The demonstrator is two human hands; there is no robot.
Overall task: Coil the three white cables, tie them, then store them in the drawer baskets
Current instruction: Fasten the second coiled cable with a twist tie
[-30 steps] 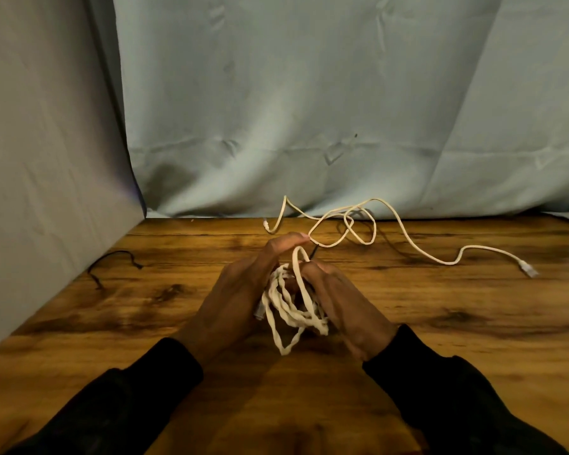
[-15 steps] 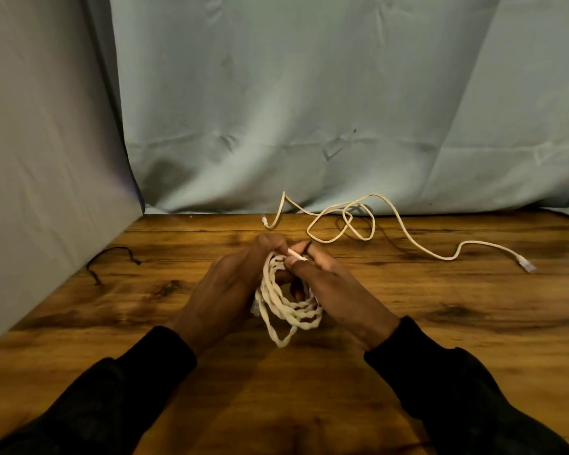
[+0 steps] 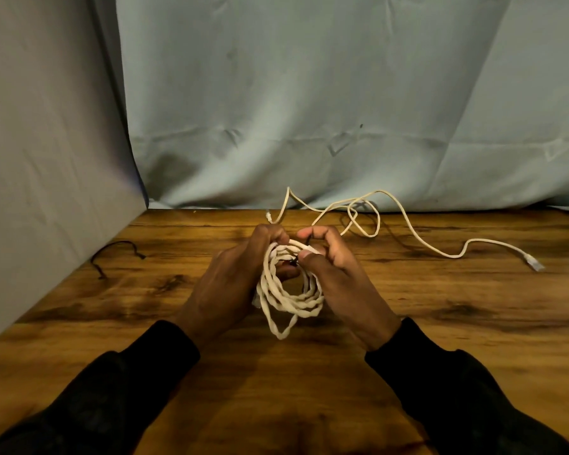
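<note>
Hands (image 3: pixel 234 284) (image 3: pixel 339 277) grip coiled white cable (image 3: pixel 286 297); no legible writing.

Left hand (image 3: pixel 230 284): fingers curled round the coiled cable (image 3: pixel 289 290), gripping it.
Right hand (image 3: pixel 339 280): thumb and fingers pinching the coil's top.
Sleeves: black, both forearms converging.

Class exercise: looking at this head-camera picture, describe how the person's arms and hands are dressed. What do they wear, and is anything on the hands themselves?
Both arms are covered by long black sleeves that end at the wrists, the left sleeve and the right sleeve alike. The fabric looks plain, with no visible markings. The left hand and right hand are bare: no gloves, and no rings or watch show.
</note>
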